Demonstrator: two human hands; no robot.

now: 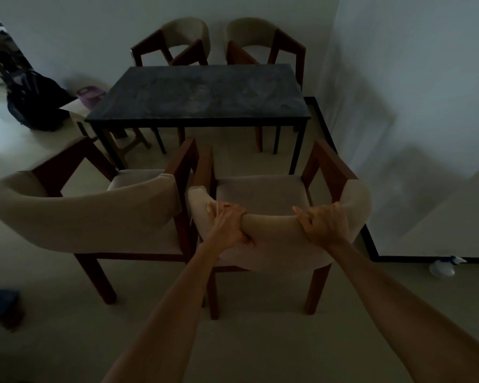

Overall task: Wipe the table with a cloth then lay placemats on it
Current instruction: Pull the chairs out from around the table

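Observation:
A dark marbled table (199, 92) on black legs stands ahead of me, its top bare. Between me and it is a beige padded chair (263, 194) with brown wooden arms and legs. My left hand (228, 223) grips the left part of its curved backrest, fingers curled over the top edge. My right hand (325, 223) grips the right part of the same backrest. No cloth or placemat shows in the head view.
A second beige chair (89, 211) stands just left of the held one. Two more chairs (183, 37) (263, 37) sit behind the table at the wall. A black bag (36, 103) and a purple item (90, 94) lie at left; a spray bottle (444, 268) lies by the right wall.

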